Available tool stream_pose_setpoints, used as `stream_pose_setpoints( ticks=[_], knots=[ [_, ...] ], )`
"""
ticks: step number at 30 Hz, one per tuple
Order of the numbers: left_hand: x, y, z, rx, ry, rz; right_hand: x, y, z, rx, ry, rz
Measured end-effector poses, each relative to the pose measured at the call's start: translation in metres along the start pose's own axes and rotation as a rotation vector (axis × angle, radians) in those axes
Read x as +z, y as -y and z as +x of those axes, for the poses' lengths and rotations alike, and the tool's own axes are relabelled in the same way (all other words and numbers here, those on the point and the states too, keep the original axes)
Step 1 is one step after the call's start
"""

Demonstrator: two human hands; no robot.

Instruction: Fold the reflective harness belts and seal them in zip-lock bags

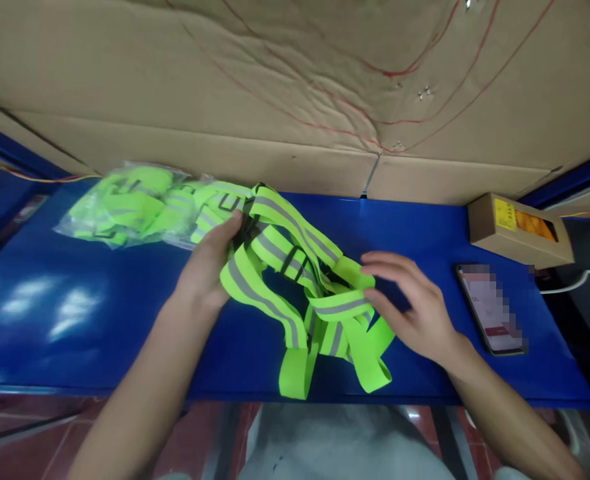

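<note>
A neon-yellow reflective vest made of elastic straps (269,247), with grey stripes and black buckles, lies partly bunched over the table in front of me. My left hand (207,267) is closed around its strap bundle at the left, near a black buckle. At the vest's right side, my right hand (415,303) has its fingers apart, thumb and fingertips right at the strap edges. Loops of strap hang toward the table's front edge. Behind my left hand, more neon-yellow straps (219,200) lie beside clear plastic bags of similar straps (129,207).
The blue table (125,313) ends at a cardboard wall (275,87) with red wires (405,73) across it. At the right are a phone (492,310) with its screen lit and a small cardboard box (517,230) with an orange window. A white cable (569,287) runs behind the phone.
</note>
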State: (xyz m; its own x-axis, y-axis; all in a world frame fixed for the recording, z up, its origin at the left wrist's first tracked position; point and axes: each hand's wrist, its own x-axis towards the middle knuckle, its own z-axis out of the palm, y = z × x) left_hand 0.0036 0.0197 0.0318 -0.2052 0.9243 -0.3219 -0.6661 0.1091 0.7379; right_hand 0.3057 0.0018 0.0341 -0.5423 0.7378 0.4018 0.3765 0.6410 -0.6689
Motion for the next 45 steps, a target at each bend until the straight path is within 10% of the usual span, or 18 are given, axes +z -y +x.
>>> stream_pose_setpoints(
  ticks=[4, 12, 19, 29, 35, 45],
  knots=[
    [0.011, 0.002, -0.009, -0.003, -0.033, 0.042, 0.003, 0.012, -0.005, -0.103, 0.348, -0.224],
    [0.011, -0.013, -0.007, 0.110, -0.171, 0.046, -0.004, 0.006, -0.012, -0.077, 0.304, -0.275],
    [0.007, -0.025, -0.003, 0.103, -0.178, 0.022, -0.019, 0.011, -0.017, -0.075, 0.543, -0.233],
    [-0.010, -0.041, 0.004, -0.011, -0.073, -0.065, -0.022, -0.013, -0.010, -0.361, 0.088, -0.560],
    [-0.018, -0.037, 0.008, -0.065, -0.026, -0.022, -0.016, -0.033, -0.007, -0.203, 0.317, -0.652],
    [-0.020, -0.028, -0.018, 0.004, 0.029, 0.265, -0.012, -0.009, -0.011, 0.040, 0.057, -0.893]
  ],
)
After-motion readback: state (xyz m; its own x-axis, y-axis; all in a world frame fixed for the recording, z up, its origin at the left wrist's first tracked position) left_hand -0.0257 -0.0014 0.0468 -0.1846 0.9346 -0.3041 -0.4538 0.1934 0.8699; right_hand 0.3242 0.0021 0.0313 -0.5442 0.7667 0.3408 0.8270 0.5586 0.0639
